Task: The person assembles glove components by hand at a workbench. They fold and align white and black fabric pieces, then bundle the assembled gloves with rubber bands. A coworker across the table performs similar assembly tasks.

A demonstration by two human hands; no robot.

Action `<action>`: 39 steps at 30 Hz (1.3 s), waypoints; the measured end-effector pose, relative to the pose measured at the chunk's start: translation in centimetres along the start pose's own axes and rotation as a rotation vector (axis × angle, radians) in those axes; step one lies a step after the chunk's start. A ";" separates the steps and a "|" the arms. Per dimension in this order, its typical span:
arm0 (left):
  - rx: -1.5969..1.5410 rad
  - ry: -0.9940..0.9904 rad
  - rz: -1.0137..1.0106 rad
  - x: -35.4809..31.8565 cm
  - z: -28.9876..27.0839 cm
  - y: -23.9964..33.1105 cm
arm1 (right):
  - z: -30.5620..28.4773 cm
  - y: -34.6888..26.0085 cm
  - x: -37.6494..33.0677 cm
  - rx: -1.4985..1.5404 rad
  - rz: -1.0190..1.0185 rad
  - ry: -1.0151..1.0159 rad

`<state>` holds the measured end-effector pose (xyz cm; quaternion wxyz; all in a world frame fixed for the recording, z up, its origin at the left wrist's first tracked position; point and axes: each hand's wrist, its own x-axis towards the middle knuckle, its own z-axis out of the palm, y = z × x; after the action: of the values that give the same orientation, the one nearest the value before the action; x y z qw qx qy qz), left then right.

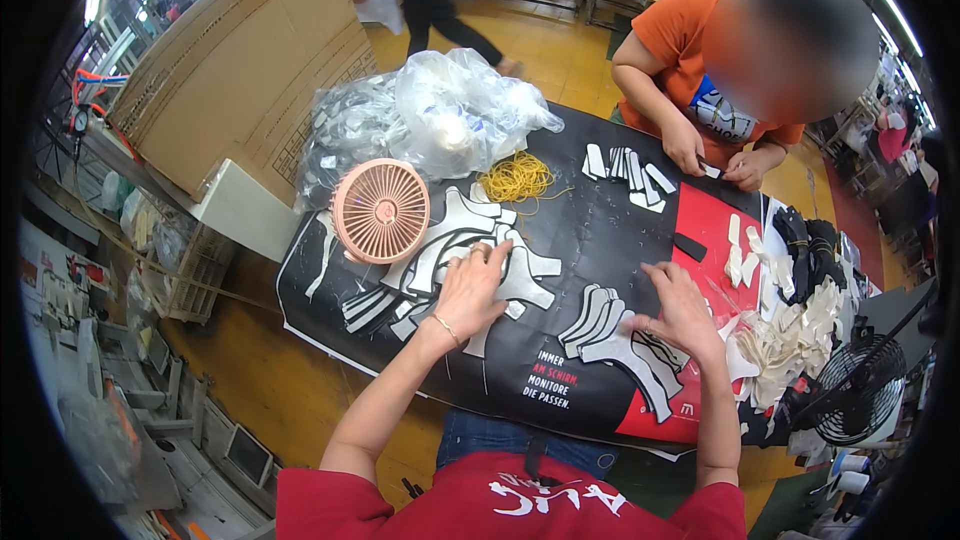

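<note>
Fingers apart, my left hand (472, 292) rests on a loose pile of white, dark-edged curved cut pieces (535, 266). These pieces overlap each other on a black and red printed sheet (480, 380) that covers the table. Farther right, my right hand (683, 317) is over a fanned stack of similar curved pieces (610, 342), its thumb and index finger spread. The thumb is close to the stack's upper edge; whether it touches cannot be told. Neither hand visibly grips a piece.
A pink round fan (382, 210) stands left of the pile, near clear plastic bags (450, 110) and a yellow string tangle (517, 178). Across the table, a person in orange (675, 30) handles small strips. Cream scraps (800, 335) and a black fan (860, 390) are right.
</note>
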<state>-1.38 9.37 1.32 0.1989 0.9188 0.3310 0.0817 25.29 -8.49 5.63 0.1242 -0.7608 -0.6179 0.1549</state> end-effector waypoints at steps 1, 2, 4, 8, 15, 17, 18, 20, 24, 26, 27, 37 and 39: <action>-0.005 0.024 0.022 -0.3 0.2 0.3 | 0.1 -0.3 0.4 0.026 0.007 0.067; 0.032 0.028 0.068 -0.6 0.4 0.7 | 0.3 -0.8 0.8 0.090 -0.069 0.089; 0.040 0.066 0.146 -2.0 1.2 1.6 | 1.2 -2.5 2.4 0.145 -0.135 0.039; -0.013 -0.014 0.076 -5.3 2.0 2.2 | 4.1 -6.7 6.3 0.220 -0.121 -0.169; 0.037 0.008 -0.026 -6.5 1.0 0.6 | 7.4 -10.4 6.2 0.339 -0.050 -0.292; 0.043 -0.023 -0.064 -6.4 0.9 0.5 | 6.7 -10.0 6.0 0.334 -0.089 -0.349; 0.018 -0.060 -0.092 -6.5 0.9 0.5 | 6.2 -9.8 6.1 0.252 -0.137 -0.350; -0.034 -0.012 -0.074 -7.0 1.0 0.7 | 5.2 -9.7 6.9 0.054 -0.169 -0.293; -0.091 -0.040 -0.065 -7.9 1.6 1.7 | 4.6 -11.0 13.8 0.087 -0.320 -0.087; -0.175 -0.065 -0.069 -8.0 1.8 2.3 | 5.8 -13.0 18.1 0.009 -0.497 -0.088; -0.226 -0.121 -0.112 -8.1 1.8 2.7 | 6.7 -14.1 19.7 -0.124 -0.585 -0.102; -0.426 -0.355 -0.068 -9.0 0.7 2.4 | 8.3 -16.5 21.7 -0.430 -0.727 -0.277; -0.569 -0.410 -0.046 -8.9 1.3 1.7 | 8.7 -16.5 21.2 -0.445 -0.753 -0.190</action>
<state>-6.85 2.08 0.73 0.5111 0.8162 0.2687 -0.0198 11.04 15.59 2.18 -0.0523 -0.4732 -0.8789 0.0314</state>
